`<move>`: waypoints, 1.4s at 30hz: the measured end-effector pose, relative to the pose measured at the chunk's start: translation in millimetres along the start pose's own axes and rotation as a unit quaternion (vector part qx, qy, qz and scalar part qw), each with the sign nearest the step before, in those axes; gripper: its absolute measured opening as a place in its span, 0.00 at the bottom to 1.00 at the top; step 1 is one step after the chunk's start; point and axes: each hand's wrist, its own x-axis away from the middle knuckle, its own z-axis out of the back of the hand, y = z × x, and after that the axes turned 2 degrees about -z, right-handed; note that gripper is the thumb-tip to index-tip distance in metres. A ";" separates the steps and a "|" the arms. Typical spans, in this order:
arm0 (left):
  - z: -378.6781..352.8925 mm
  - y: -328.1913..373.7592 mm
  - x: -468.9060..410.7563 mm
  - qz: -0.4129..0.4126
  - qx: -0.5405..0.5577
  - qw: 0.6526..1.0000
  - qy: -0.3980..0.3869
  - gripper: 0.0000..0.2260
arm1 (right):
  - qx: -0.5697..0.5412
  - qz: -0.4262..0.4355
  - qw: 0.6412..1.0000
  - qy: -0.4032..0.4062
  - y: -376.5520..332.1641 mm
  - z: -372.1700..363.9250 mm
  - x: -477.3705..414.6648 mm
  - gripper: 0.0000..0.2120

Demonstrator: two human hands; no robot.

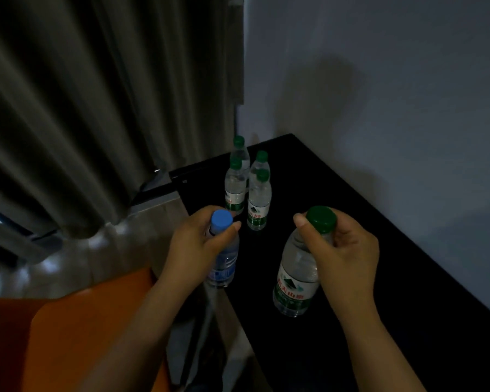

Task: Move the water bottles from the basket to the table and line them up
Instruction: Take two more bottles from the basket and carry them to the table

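A: Nearest thing, btm left: that orange surface (68,335). Basket?
B: Can't tell. Only a flat orange patch shows, no rim.
A: Hands?
B: L hand (193,244) has fingers + thumb curled round the neck of the blue-capped bottle (222,264), just under the cap. R hand (343,256) grips the green-capped bottle (293,281) the same way. Both bottles are upright below the hands.
A: Why by the neck?
B: Prob. bc a top grip lets each go straight down w/o tipping and keeps knuckles off the neighbours. One per hand = fewer trips, I'd guess.
A: Where are they vs the table?
B: Green one is well over the black table (351,222), base low; touching or not, can't tell. Blue one is at the table's left edge, so imo it wants to go inboard before release.
A: Further back?
B: Four green-capped bottles stand in 2 close files: front-left bottle (234,190), front-right bottle (258,202), back-left bottle (239,149), back-right bottle (260,162). The carried pair lines up w/ those files, so likely each extends one toward the person.
A: Behind?
B: Curtain (96,108) on the left, plain wall (379,80) on the right.
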 end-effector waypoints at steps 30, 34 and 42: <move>-44.0 -116.7 -133.9 0.019 -0.013 0.997 -0.079 0.08 | 0.101 -0.071 0.992 -0.010 86.2 -27.0 -38.0 0.07; -46.4 -120.0 -134.2 0.015 -0.026 0.997 -0.068 0.08 | 0.080 -0.059 0.995 -0.025 93.9 -30.3 -41.1 0.07; -54.2 -117.5 -137.8 0.010 -0.057 0.995 -0.079 0.08 | 0.107 -0.092 0.990 -0.023 115.7 -40.4 -54.4 0.08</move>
